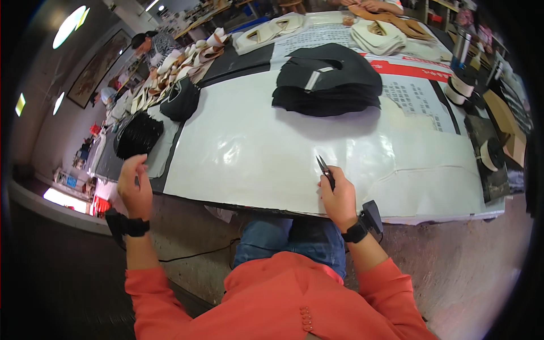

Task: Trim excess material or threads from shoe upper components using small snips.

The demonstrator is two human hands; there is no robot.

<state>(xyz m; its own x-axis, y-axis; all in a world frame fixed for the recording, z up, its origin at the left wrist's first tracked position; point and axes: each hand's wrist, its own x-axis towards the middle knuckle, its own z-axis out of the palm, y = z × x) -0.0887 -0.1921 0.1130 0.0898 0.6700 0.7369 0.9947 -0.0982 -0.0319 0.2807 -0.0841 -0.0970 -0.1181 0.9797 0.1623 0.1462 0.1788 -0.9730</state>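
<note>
My right hand (340,197) is closed round a pair of dark thread snips (323,166), their pointed blades sticking out past the fingers over the white tabletop (243,153). At the table's left edge my left hand (136,184) is loosely curved, with a gap between thumb and fingers and nothing visible in it. Its fingertips are close to the lower side of a bundle of black pieces (139,135); whether they touch cannot be made out. Behind that lies another black bundle (181,100). A thick stack of black cut pieces (328,79) with a pale strip on top sits farther back.
White cut pieces (378,38) and brown pieces (391,22) lie at the far side, near another person's hands (371,5). Thread spools (462,85) and a cardboard box (506,127) stand at right. Another person (153,48) works at far left beside piled pieces (175,65).
</note>
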